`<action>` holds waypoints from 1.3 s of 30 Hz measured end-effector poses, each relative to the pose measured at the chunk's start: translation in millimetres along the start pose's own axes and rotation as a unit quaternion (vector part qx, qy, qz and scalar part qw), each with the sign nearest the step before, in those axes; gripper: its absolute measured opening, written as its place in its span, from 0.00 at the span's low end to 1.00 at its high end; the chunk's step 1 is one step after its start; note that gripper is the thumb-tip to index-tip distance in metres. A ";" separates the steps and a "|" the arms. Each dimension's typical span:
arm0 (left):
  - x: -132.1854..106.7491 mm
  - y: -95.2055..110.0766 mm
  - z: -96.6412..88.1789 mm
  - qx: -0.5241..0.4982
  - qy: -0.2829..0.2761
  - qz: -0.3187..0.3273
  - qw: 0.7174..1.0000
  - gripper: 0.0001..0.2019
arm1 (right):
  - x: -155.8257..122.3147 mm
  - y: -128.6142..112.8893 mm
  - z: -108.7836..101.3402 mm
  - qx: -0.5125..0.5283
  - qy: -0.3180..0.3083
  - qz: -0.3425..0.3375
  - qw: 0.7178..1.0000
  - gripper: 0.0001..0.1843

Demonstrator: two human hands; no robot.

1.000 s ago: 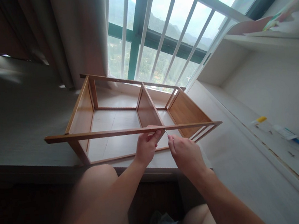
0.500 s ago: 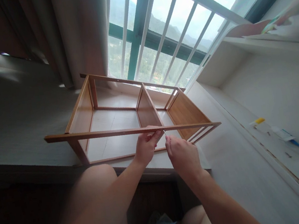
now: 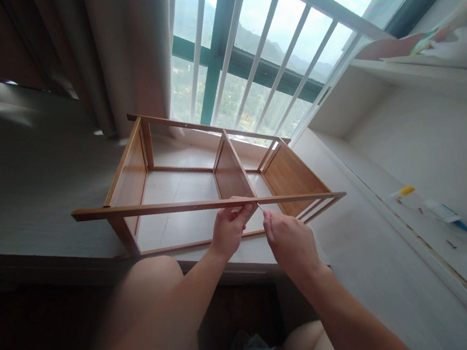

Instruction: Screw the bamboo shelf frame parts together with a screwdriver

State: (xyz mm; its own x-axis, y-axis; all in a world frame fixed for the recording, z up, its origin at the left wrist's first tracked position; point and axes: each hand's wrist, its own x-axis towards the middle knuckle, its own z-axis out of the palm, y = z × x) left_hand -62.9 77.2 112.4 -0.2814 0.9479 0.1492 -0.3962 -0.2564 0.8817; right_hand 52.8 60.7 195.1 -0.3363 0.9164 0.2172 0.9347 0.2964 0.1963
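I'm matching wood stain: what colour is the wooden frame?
The wooden frame is reddish brown, best seen in the head view.

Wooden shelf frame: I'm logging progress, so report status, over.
Left hand holding front rail by the middle panel. Right hand gripping thin metal rod, its tip at the rail. Wooden shelf frame lying on pale ledge; nothing visible blocking either hand.

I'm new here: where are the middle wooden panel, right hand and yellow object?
Middle wooden panel (image 3: 230, 169), head view: its broad face.
Right hand (image 3: 290, 239), head view: back of the hand.
Yellow object (image 3: 407, 190), head view: its middle.
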 end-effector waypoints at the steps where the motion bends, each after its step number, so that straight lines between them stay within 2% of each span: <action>1: 0.0 0.0 0.0 0.001 0.000 0.002 1.000 0.14 | 0.2 -0.1 0.1 -0.002 0.001 0.001 1.000 0.20; 8: -0.1 2.2 0.5 0.004 0.005 0.003 1.000 0.13 | -1.4 -5.4 -3.0 -0.002 0.000 -0.002 1.000 0.21; 11: -0.1 2.1 0.5 0.006 0.005 0.003 1.000 0.13 | -0.9 -6.5 -1.1 0.028 -0.010 0.007 1.000 0.20; 13: 0.0 1.7 0.4 0.006 0.003 0.003 1.000 0.13 | 0.1 -6.5 3.7 0.096 -0.011 0.022 0.995 0.20; 15: 0.0 1.4 0.2 0.007 0.000 0.004 1.000 0.14 | 1.0 -7.3 10.5 0.234 -0.006 0.043 0.971 0.21; 16: -0.1 1.4 0.1 0.009 -0.001 0.005 1.000 0.14 | 1.1 -8.4 13.9 0.331 -0.009 0.062 0.942 0.22; 17: -0.3 1.6 0.0 0.012 -0.002 0.006 1.000 0.15 | 0.8 -9.9 16.9 0.442 -0.022 0.085 0.893 0.22; 18: -0.5 1.9 -0.1 0.017 -0.001 0.006 1.000 0.15 | 0.1 -11.9 19.1 0.555 -0.046 0.110 0.823 0.23; 21: -1.5 3.3 -0.1 0.041 0.004 0.009 0.999 0.15 | -4.5 -19.5 20.1 0.808 -0.135 0.149 0.554 0.21; 22: -1.9 3.7 0.0 0.046 0.006 0.013 0.999 0.15 | -6.5 -22.2 19.0 0.853 -0.147 0.145 0.479 0.20; 23: -2.1 3.9 0.0 0.048 0.007 0.017 0.999 0.15 | -8.4 -24.9 17.8 0.884 -0.146 0.138 0.422 0.19; 25: -2.3 3.8 0.0 0.042 0.008 0.023 0.999 0.15 | -11.5 -30.0 15.9 0.920 -0.119 0.133 0.348 0.18; 27: -2.0 3.3 -0.3 0.034 0.011 0.022 0.999 0.15 | -13.3 -33.8 15.4 0.938 -0.099 0.136 0.302 0.18; 30: -1.4 3.4 -1.0 0.029 0.008 0.021 0.999 0.14 | -14.5 -35.3 14.7 0.954 -0.103 0.139 0.244 0.18; 33: -1.0 4.8 -1.5 0.038 -0.001 0.025 0.999 0.14 | -16.7 -33.1 9.2 0.961 -0.107 0.143 0.213 0.18; 35: -0.9 5.4 -1.7 0.047 -0.001 0.023 0.999 0.13 | -18.6 -32.3 3.7 0.959 -0.106 0.147 0.218 0.19; 36: -0.9 5.4 -1.7 0.050 0.000 0.020 0.999 0.13 | -19.5 -32.6 1.7 0.955 -0.110 0.150 0.232 0.19; 37: -0.8 5.1 -1.7 0.052 0.001 0.015 0.999 0.14 | -20.1 -33.3 0.7 0.947 -0.116 0.154 0.258 0.19; 38: -0.8 4.5 -1.6 0.052 0.001 0.011 0.999 0.14 | -20.5 -34.2 0.9 0.933 -0.120 0.160 0.298 0.20; 39: -0.8 3.9 -1.5 0.050 0.001 0.009 0.999 0.14 | -20.5 -35.0 2.6 0.914 -0.118 0.166 0.351 0.20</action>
State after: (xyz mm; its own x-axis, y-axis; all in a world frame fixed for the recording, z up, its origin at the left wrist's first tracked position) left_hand -65.5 75.1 115.0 -0.2904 0.9425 0.1652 -0.3012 -0.2539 0.9192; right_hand 27.3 32.2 181.2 -0.3568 0.9147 -0.1897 -0.4965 -0.3577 -0.7909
